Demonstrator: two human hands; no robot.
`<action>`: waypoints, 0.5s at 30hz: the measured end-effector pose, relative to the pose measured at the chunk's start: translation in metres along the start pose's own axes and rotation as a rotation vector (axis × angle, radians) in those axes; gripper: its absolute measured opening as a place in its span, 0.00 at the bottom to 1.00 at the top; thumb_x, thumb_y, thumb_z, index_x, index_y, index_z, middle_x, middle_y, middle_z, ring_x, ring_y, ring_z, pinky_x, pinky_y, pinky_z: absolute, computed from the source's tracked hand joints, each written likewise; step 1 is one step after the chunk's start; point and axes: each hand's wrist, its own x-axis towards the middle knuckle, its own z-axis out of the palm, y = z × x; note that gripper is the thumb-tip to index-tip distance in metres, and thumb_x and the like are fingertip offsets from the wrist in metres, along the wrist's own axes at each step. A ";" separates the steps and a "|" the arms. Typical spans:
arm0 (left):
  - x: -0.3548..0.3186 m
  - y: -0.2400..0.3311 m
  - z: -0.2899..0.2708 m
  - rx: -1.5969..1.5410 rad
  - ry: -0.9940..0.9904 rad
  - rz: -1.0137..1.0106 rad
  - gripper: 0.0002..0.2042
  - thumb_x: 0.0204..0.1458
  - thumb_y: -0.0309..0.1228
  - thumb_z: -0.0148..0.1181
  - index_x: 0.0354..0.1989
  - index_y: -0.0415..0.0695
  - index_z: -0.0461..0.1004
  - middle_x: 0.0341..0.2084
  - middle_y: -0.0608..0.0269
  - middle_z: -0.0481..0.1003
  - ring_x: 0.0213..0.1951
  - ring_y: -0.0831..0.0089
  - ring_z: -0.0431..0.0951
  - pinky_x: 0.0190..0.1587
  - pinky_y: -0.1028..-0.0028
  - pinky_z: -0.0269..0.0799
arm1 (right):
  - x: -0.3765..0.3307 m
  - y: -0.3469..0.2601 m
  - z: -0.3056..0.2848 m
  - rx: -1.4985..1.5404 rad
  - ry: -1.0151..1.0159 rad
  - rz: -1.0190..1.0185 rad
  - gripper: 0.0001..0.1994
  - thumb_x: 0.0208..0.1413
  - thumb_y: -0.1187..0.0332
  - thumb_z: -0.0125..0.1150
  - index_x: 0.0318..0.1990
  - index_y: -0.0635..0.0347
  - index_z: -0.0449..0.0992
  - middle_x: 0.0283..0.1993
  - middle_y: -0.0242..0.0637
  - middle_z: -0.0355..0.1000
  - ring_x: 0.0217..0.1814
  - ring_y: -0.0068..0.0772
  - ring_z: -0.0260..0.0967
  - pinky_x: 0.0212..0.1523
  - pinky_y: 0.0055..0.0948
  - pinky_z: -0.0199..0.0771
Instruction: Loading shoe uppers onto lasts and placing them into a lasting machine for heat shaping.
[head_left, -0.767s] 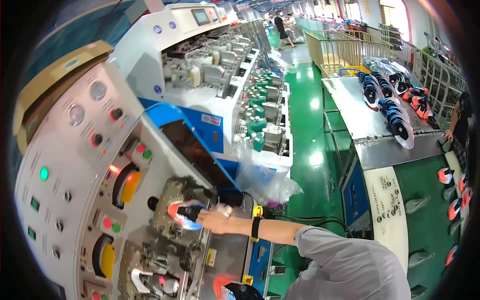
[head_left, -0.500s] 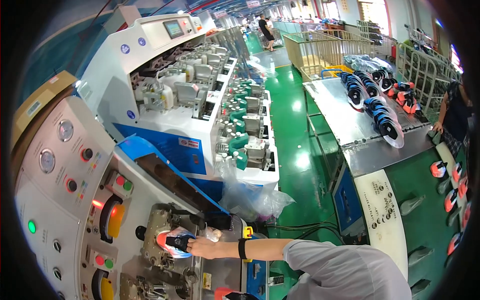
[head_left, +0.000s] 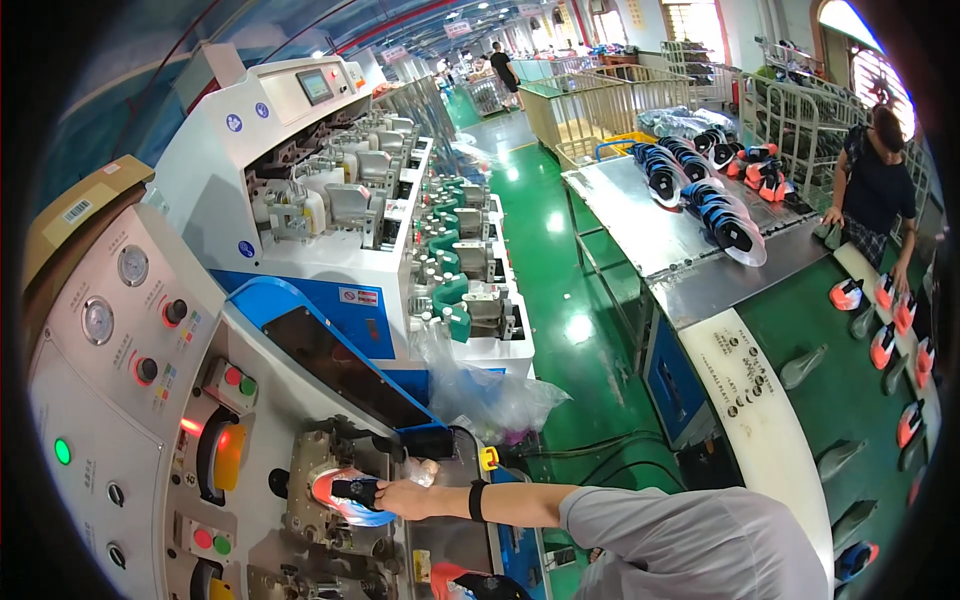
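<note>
My right hand (head_left: pixel 402 498), with a black band round its wrist, is closed on the black collar end of a shoe upper (head_left: pixel 352 508). The upper is orange, white and blue, and sits over the metal fixture (head_left: pixel 313 500) of the machine at lower left. Right beside the hand lies a small pale, crumpled thing (head_left: pixel 424 471) that I cannot make out. At the lower edge another orange and black shoe upper (head_left: pixel 452 577) shows in part. My left hand is out of the picture.
The control panel (head_left: pixel 100 400) has gauges, knobs and lit buttons. Behind stands a white and blue machine (head_left: pixel 310 290); a plastic bag (head_left: pixel 500 400) hangs there. Rows of uppers (head_left: pixel 715 215) lie on a metal table (head_left: pixel 640 240). A co-worker (head_left: pixel 880 190) reaches over the green conveyor (head_left: pixel 770 330).
The view has shifted to the right, so more of the co-worker and the conveyor shows. The right hand stays on the shoe upper, and more of the lower upper has come into view.
</note>
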 end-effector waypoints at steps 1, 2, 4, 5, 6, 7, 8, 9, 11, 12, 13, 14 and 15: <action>-0.001 0.004 -0.003 0.107 -0.028 0.055 0.16 0.59 0.41 0.52 0.42 0.39 0.72 0.31 0.52 0.74 0.31 0.61 0.70 0.36 0.63 0.65 | 0.001 -0.001 0.001 -0.007 0.006 0.006 0.11 0.40 0.76 0.60 0.35 0.59 0.74 0.39 0.37 0.72 0.50 0.42 0.65 0.49 0.36 0.70; -0.002 0.007 -0.005 0.214 -0.055 0.111 0.18 0.61 0.43 0.48 0.41 0.38 0.72 0.31 0.49 0.73 0.32 0.58 0.70 0.39 0.62 0.64 | 0.001 -0.002 0.003 -0.014 0.013 0.015 0.11 0.40 0.76 0.61 0.35 0.59 0.74 0.39 0.37 0.72 0.50 0.42 0.65 0.49 0.36 0.70; -0.005 0.013 -0.007 0.424 -0.106 0.222 0.22 0.67 0.45 0.39 0.41 0.36 0.72 0.31 0.44 0.72 0.35 0.53 0.69 0.45 0.60 0.63 | 0.000 -0.005 0.005 -0.026 0.021 0.034 0.12 0.39 0.76 0.62 0.36 0.59 0.74 0.39 0.36 0.72 0.50 0.42 0.65 0.49 0.35 0.70; -0.006 0.015 -0.008 0.424 -0.111 0.222 0.22 0.67 0.45 0.39 0.41 0.36 0.72 0.31 0.44 0.72 0.35 0.53 0.69 0.45 0.60 0.63 | -0.001 -0.006 0.005 -0.030 0.021 0.037 0.12 0.39 0.76 0.62 0.36 0.59 0.74 0.39 0.36 0.72 0.50 0.42 0.65 0.49 0.35 0.70; -0.007 0.017 -0.007 0.374 -0.096 0.190 0.22 0.66 0.45 0.40 0.39 0.37 0.72 0.30 0.47 0.71 0.34 0.56 0.68 0.43 0.60 0.63 | -0.001 -0.006 0.005 -0.033 0.021 0.046 0.13 0.39 0.76 0.63 0.36 0.59 0.74 0.39 0.36 0.72 0.50 0.43 0.65 0.49 0.35 0.70; -0.008 0.019 -0.007 0.326 -0.078 0.159 0.22 0.66 0.45 0.41 0.38 0.37 0.72 0.28 0.49 0.71 0.33 0.58 0.68 0.41 0.61 0.63 | 0.001 -0.008 0.005 -0.034 0.023 0.054 0.13 0.38 0.76 0.63 0.36 0.59 0.74 0.39 0.36 0.72 0.50 0.43 0.65 0.48 0.35 0.70; -0.009 0.021 -0.007 0.278 -0.060 0.128 0.21 0.65 0.45 0.42 0.36 0.37 0.73 0.27 0.52 0.70 0.31 0.60 0.67 0.39 0.62 0.63 | 0.001 -0.010 0.004 -0.036 0.026 0.055 0.13 0.38 0.76 0.63 0.36 0.59 0.74 0.39 0.36 0.72 0.50 0.43 0.65 0.48 0.35 0.70; -0.011 0.023 -0.007 0.229 -0.041 0.098 0.21 0.65 0.45 0.43 0.34 0.37 0.73 0.26 0.54 0.70 0.30 0.63 0.66 0.37 0.62 0.63 | 0.001 -0.013 0.004 -0.027 0.027 0.086 0.12 0.39 0.76 0.62 0.35 0.58 0.75 0.39 0.36 0.73 0.50 0.41 0.66 0.52 0.33 0.67; -0.013 0.027 -0.007 0.132 -0.004 0.038 0.21 0.64 0.45 0.45 0.31 0.38 0.74 0.23 0.59 0.69 0.28 0.67 0.65 0.34 0.63 0.63 | 0.001 -0.015 0.005 -0.021 0.032 0.117 0.10 0.39 0.76 0.62 0.34 0.58 0.76 0.39 0.36 0.74 0.50 0.39 0.66 0.55 0.32 0.64; -0.014 0.029 -0.007 0.083 0.015 0.009 0.21 0.63 0.45 0.47 0.29 0.38 0.74 0.22 0.62 0.68 0.27 0.70 0.64 0.32 0.64 0.63 | 0.001 -0.016 0.005 -0.038 0.031 0.117 0.11 0.39 0.75 0.62 0.34 0.58 0.76 0.39 0.36 0.74 0.50 0.39 0.66 0.55 0.31 0.64; -0.016 0.032 -0.009 0.034 0.034 -0.022 0.21 0.63 0.45 0.48 0.28 0.39 0.74 0.21 0.65 0.68 0.25 0.72 0.63 0.30 0.64 0.63 | 0.002 -0.018 0.005 -0.055 0.029 0.117 0.11 0.39 0.75 0.63 0.35 0.58 0.76 0.40 0.36 0.74 0.51 0.39 0.66 0.55 0.31 0.64; -0.017 0.034 -0.011 0.032 0.034 -0.019 0.21 0.63 0.45 0.48 0.28 0.39 0.74 0.21 0.65 0.68 0.25 0.72 0.63 0.30 0.64 0.63 | 0.002 -0.020 0.005 -0.057 0.031 0.115 0.11 0.39 0.75 0.63 0.35 0.58 0.76 0.40 0.36 0.74 0.51 0.39 0.66 0.55 0.31 0.64; -0.019 0.037 -0.014 0.074 0.025 -0.008 0.21 0.63 0.45 0.48 0.27 0.38 0.74 0.20 0.65 0.68 0.25 0.72 0.63 0.30 0.65 0.63 | 0.002 -0.021 0.005 -0.075 0.028 0.105 0.12 0.39 0.74 0.64 0.35 0.58 0.76 0.40 0.36 0.74 0.51 0.39 0.66 0.55 0.31 0.64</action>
